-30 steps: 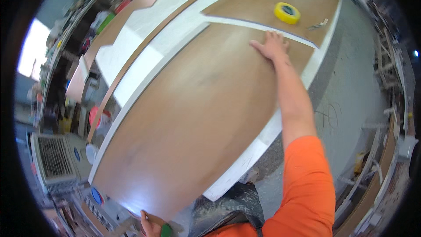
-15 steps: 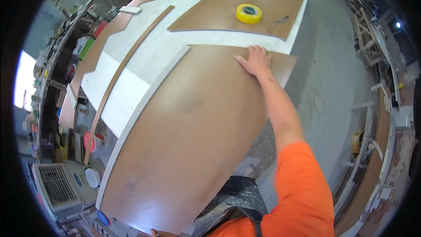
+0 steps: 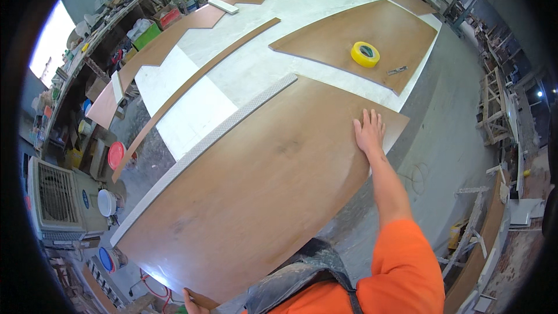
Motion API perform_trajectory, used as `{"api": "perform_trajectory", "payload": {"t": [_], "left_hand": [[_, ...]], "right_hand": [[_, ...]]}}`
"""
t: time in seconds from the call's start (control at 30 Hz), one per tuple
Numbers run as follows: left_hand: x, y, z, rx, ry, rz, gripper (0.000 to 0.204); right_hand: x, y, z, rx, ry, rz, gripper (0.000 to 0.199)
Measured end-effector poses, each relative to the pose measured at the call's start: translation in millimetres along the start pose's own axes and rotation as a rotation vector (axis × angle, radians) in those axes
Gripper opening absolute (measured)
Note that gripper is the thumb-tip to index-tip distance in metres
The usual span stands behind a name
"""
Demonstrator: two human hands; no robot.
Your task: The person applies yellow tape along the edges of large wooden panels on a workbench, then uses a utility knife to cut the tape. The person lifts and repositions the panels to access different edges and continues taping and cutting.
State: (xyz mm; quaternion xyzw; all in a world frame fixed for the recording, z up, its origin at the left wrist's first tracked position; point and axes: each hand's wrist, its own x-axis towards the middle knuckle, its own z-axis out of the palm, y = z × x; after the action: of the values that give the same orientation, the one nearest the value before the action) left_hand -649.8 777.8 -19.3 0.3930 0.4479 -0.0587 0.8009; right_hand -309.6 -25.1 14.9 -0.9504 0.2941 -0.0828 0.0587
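A large curved brown panel with a pale patterned strip along its left edge stretches away from me, its far end over the white tabletop. My right hand lies flat near its far right corner, fingers spread. At the bottom of the view, only part of my left hand shows, closed at the panel's near end; most of its fingers are hidden. Beyond the panel, a second brown sheet carries a roll of yellow tape and a small utility knife.
A long narrow brown strip lies left of the panel. Behind it is a zigzag-cut brown sheet with white blocks on it. Buckets and an air cooler stand at the left. Wooden frames line the right side.
My view has shifted, showing more of the far table. My right hand has drawn back slightly from the panel's far edge, toward its right side. The left hand stays at the near end.
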Motion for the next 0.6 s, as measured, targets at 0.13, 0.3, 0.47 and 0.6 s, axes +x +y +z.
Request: {"api": "perform_trajectory", "payload": {"t": [0.13,0.3,0.47,0.6], "left_hand": [[14,0,-5,-0.063,0.044,0.038,0.072],[5,-32,-8,0.046,0.170,0.174,0.075],[-66,-95,28,0.049,0.380,0.106,0.085],[-121,-196,88,-0.058,0.623,0.113,0.078]], "right_hand": [[-20,19,-1,-0.033,-0.012,-0.038,0.065],[21,38,-14,0.145,0.018,-0.118,0.063],[145,38,-13,0.208,0.128,-0.248,0.063],[235,30,-17,0.136,0.137,-0.320,0.060]]}}
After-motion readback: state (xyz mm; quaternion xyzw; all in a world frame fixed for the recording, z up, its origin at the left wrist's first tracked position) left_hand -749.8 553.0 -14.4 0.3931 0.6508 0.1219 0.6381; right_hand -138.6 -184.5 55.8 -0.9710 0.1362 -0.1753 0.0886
